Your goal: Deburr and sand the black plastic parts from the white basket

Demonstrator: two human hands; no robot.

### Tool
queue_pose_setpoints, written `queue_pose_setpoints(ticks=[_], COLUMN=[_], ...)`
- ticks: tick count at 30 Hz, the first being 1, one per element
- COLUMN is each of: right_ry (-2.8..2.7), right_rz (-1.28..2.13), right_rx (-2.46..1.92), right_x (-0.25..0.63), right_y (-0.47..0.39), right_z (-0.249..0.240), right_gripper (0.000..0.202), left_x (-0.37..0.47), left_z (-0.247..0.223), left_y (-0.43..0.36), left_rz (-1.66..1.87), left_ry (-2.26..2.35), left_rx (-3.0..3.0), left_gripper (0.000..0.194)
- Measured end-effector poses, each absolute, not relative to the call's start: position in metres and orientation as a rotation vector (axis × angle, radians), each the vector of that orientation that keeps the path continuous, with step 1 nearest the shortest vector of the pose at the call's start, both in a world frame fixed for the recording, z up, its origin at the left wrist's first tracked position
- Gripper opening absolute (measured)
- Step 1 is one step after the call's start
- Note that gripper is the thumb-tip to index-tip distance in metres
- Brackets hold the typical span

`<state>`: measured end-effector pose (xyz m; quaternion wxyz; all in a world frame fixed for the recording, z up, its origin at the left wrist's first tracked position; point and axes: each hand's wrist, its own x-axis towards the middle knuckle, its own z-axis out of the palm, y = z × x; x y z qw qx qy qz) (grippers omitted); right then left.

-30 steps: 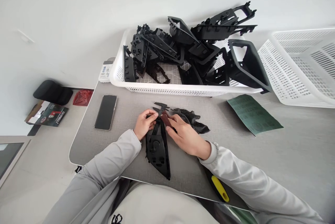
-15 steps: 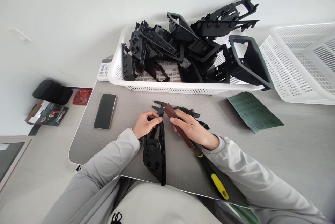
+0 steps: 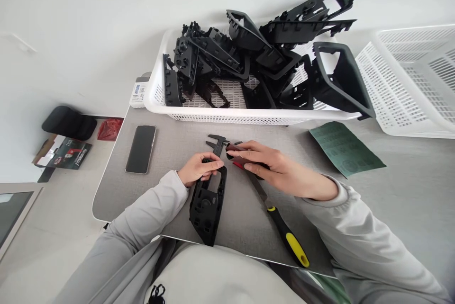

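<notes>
My left hand (image 3: 202, 168) pinches the top end of a black plastic part (image 3: 206, 209), whose lower end points toward me at the table's front edge. Beside it, my right hand (image 3: 265, 164) is closed around a folded piece of dark red sandpaper (image 3: 237, 148), partly covered by the fingers. Black calipers (image 3: 217, 145) lie just beyond my left hand, their jaws pointing left. A file with a black and yellow handle (image 3: 288, 237) rests on the table below my right hand, its blade running up toward the fingers. A bit of red shows under my right fingertips.
At the back stands a white basket (image 3: 227, 115) heaped with black plastic parts (image 3: 263, 53). Another white basket (image 3: 401, 105) is at the right. Green sandpaper (image 3: 346, 148) lies before it. A phone (image 3: 141, 149) and a small white box (image 3: 138, 93) are at the left.
My right hand has turned flatter, swinging the red sandpaper away from its steep slant. The black part in my left hand has tilted, its lower end moving slightly left.
</notes>
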<state>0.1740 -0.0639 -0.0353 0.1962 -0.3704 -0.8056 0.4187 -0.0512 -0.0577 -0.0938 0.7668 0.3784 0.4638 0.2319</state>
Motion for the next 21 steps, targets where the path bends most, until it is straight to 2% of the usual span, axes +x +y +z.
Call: queue_pose_setpoints(ticks=[8, 13, 21], right_ry=[-2.414, -2.462, -2.522], right_rz=[1.174, 1.286, 1.231], right_rx=[-0.935, -0.954, -1.032], right_x=[0.1722, 0.1727, 0.1735], right_y=[-0.0624, -0.0614, -0.0592], right_z=[-0.0363, -0.0405, -0.038], right_gripper=[0.037, 0.037, 0.039], left_x=[-0.052, -0.0504, -0.0506], left_z=[-0.0953, -0.094, -0.0961], left_y=[-0.0637, -0.0634, -0.0637], left_rz=[0.404, 0.367, 0.373], left_ry=[0.91, 0.892, 0.904], left_rx=[0.916, 0.963, 0.954], left_gripper=[0.052, 0.048, 0.043])
